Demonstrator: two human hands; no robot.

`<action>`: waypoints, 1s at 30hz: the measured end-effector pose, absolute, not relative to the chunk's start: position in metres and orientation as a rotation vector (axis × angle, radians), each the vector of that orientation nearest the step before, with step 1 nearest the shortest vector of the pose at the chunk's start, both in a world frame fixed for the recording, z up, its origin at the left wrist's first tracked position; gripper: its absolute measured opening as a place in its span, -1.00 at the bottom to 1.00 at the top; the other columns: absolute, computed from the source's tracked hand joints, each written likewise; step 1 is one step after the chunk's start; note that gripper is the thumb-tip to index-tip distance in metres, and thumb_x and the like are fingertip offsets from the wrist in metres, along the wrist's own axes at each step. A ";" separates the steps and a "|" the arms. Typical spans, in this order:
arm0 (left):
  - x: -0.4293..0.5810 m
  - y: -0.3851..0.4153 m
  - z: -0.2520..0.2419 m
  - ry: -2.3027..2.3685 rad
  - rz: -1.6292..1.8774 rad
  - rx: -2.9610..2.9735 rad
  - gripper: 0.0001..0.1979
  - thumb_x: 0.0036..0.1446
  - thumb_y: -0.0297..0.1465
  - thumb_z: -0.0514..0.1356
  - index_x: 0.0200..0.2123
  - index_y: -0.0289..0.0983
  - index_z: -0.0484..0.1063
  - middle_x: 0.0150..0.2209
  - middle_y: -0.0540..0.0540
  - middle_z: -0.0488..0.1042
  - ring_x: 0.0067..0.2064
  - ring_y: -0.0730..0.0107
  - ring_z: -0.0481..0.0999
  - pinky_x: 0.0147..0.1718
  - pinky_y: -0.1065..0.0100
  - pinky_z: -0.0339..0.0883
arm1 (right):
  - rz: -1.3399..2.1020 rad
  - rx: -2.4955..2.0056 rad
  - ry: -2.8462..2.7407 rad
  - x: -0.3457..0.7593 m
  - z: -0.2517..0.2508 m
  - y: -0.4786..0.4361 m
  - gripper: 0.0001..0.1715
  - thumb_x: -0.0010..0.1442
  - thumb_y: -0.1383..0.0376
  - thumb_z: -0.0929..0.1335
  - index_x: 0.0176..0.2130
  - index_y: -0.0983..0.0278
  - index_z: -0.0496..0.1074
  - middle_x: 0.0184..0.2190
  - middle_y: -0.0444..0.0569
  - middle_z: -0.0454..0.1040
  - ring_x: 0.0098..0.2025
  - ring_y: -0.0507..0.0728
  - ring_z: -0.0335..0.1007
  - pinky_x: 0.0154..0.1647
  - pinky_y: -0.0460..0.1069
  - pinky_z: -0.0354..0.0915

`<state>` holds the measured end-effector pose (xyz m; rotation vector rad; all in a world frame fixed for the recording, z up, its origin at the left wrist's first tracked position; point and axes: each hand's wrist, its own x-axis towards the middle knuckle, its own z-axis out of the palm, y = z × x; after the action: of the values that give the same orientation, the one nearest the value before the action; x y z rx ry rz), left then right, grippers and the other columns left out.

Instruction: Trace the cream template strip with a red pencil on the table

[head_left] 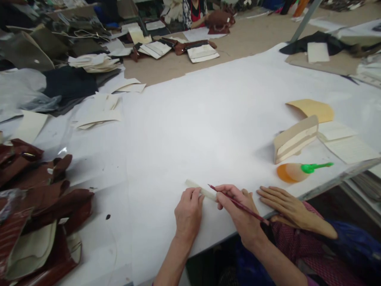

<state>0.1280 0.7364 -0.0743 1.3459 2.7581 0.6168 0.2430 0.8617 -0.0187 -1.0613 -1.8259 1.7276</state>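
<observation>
My left hand (188, 212) rests near the table's front edge, its fingers curled and pressing down on a narrow cream strip (205, 192) that lies flat on the white table cover (190, 119). My right hand (238, 208) sits just to the right, gripping a thin red brush or pencil (238, 203) whose tip points at the strip. A third hand (285, 204), belonging to a person seated at my right, lies flat and open on the table edge.
An orange glue bottle with a green nozzle (297, 171) lies on its side to the right, behind it a stack of cream and tan pieces (296, 139). Dark red leather parts (38, 206) pile up at the left. Paper patterns and fabric cover the far side.
</observation>
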 end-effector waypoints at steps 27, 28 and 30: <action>0.102 0.829 -0.083 1.962 0.795 1.977 -0.56 0.26 -0.64 0.00 0.16 -0.25 0.29 0.18 -0.15 0.36 0.16 0.25 0.36 0.08 0.22 0.45 | 1.520 -1.084 -1.533 0.252 -0.095 0.915 -0.80 0.24 0.16 0.37 -0.36 0.21 0.37 -0.53 -0.19 0.39 -0.45 0.03 0.33 -0.36 -0.05 0.28; 0.103 0.828 -0.082 2.023 0.773 1.989 -0.60 0.26 -0.62 0.02 0.12 -0.24 0.33 0.12 -0.15 0.41 0.09 0.22 0.41 -0.01 0.23 0.50 | 1.495 -1.080 -1.515 0.251 -0.094 0.914 -0.80 0.26 0.17 0.34 -0.37 0.21 0.36 -0.53 -0.19 0.39 -0.44 0.02 0.32 -0.35 -0.06 0.28; 0.108 0.825 -0.082 2.178 0.707 1.984 -0.72 0.28 -0.55 0.06 0.01 -0.23 0.39 -0.06 -0.12 0.47 -0.09 0.22 0.48 -0.26 0.28 0.54 | 1.485 -1.086 -1.492 0.251 -0.092 0.913 -0.80 0.29 0.18 0.32 -0.35 0.21 0.34 -0.52 -0.20 0.38 -0.45 0.01 0.31 -0.38 -0.08 0.27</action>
<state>0.1076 0.8253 -0.0825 1.9844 2.1779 0.7074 0.2507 0.9131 -0.0922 -1.0860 -1.4917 1.4846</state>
